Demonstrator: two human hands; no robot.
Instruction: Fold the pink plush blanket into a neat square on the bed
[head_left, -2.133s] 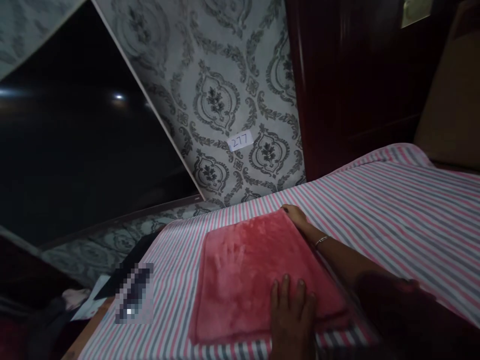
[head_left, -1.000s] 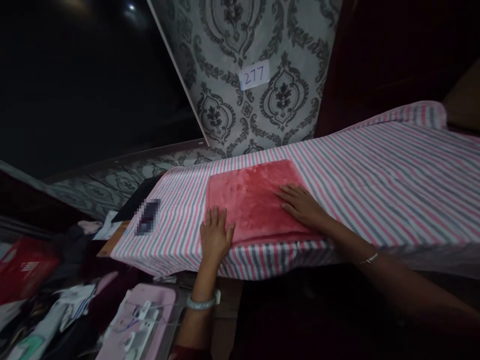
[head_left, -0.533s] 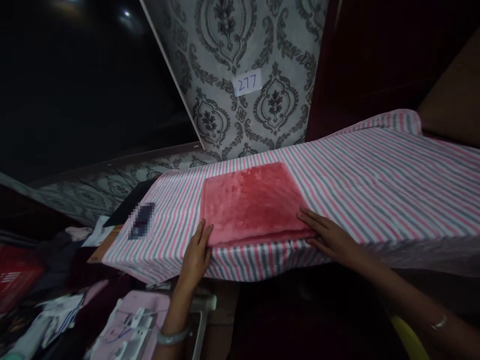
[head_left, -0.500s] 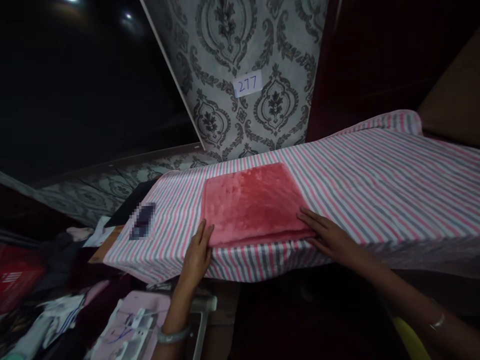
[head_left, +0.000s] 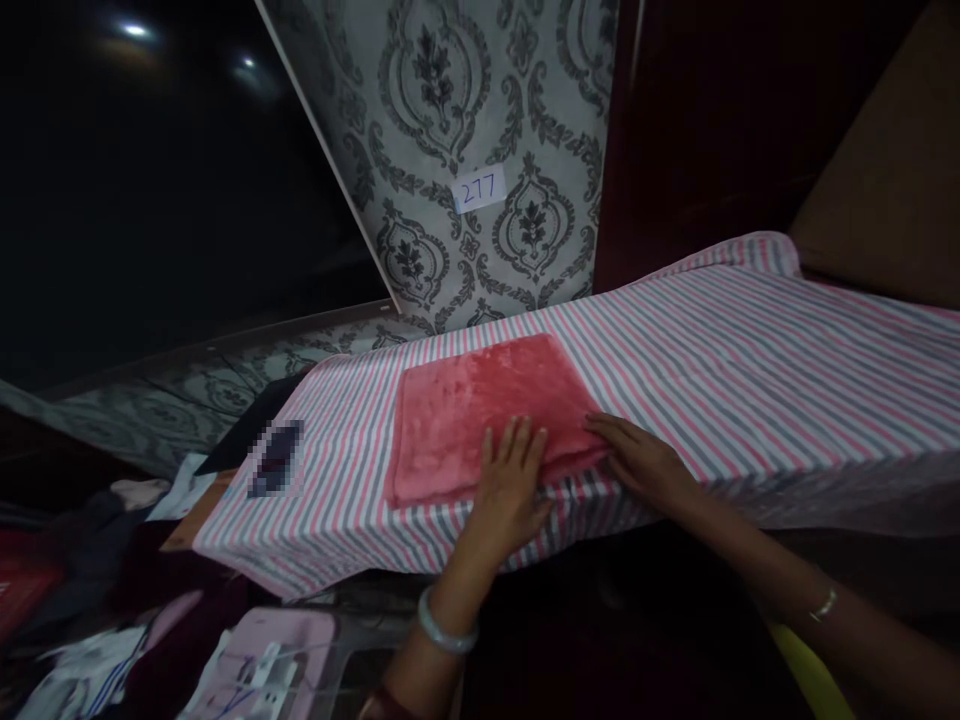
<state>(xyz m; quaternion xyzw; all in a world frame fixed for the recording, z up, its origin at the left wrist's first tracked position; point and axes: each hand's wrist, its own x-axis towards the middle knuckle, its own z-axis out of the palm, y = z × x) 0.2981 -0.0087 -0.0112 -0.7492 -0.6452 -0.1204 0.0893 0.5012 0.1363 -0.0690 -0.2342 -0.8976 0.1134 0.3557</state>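
A folded pink plush cloth lies flat on a striped sheet that covers a long table. My left hand rests palm down on the front part of the cloth, its fingers stretched and spread. At the right front corner of the cloth, my right hand lies with straight fingers on the edge. Its thumb sits lower, by the front edge, and is partly hidden. The layered folds show along the front between the two hands.
A blurred-out dark object lies on the sheet's left end. Below left are a pink case or board and piled clothes. Behind stand a large dark screen and patterned wallpaper with a paper marked 277.
My left hand has moved right, from the cloth's left front corner onto its front middle. My right hand stays at the right corner. The view has shifted slightly.
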